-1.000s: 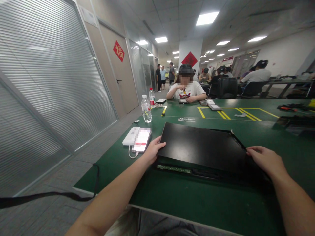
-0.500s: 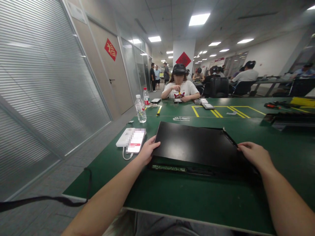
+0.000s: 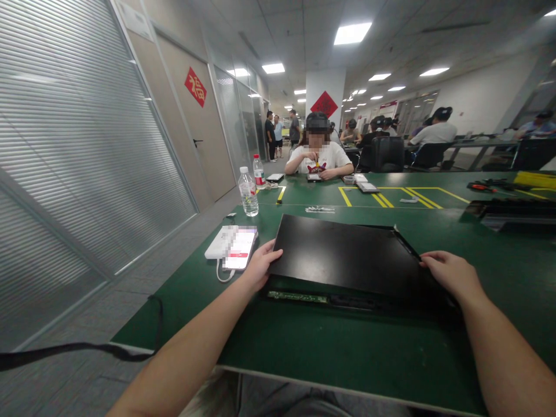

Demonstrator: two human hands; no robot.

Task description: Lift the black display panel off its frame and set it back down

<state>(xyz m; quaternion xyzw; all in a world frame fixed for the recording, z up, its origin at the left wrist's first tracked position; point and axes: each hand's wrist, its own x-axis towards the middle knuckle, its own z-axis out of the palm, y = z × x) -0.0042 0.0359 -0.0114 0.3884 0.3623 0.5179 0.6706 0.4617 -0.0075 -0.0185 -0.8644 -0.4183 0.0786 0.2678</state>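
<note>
1. The left hand (image 3: 260, 266) clasps the left edge of the black panel (image 3: 347, 255), thumb on top and fingers tucked under. The right hand (image 3: 452, 275) closes palm down over the panel's near right corner.
2. The panel lies in the middle of the green table (image 3: 325, 353). Its near edge sits slightly above a dark chassis (image 3: 391, 306), and a green circuit strip (image 3: 297, 297) shows in the gap.
3. With only 2 holds, both near the front corners, uneven force could twist the thin panel. The far edge looks seated, so a hard pull could bend it there.
4. If either hold slips, the near edge could drop onto the circuit strip and scrape it. The smooth panel surface and the flat lie of the right hand make this likelier on the right.
5. A phone (image 3: 238, 248) rests on a white power bank (image 3: 216, 243) just left of the left hand, with a cable (image 3: 222, 275) looping toward the wrist. A leftward swing of the panel or forearm could snag the cable and drag both off.
6. A water bottle (image 3: 248, 192) stands at the far left, well apart, so it is at risk only from a wide sweep.
</note>
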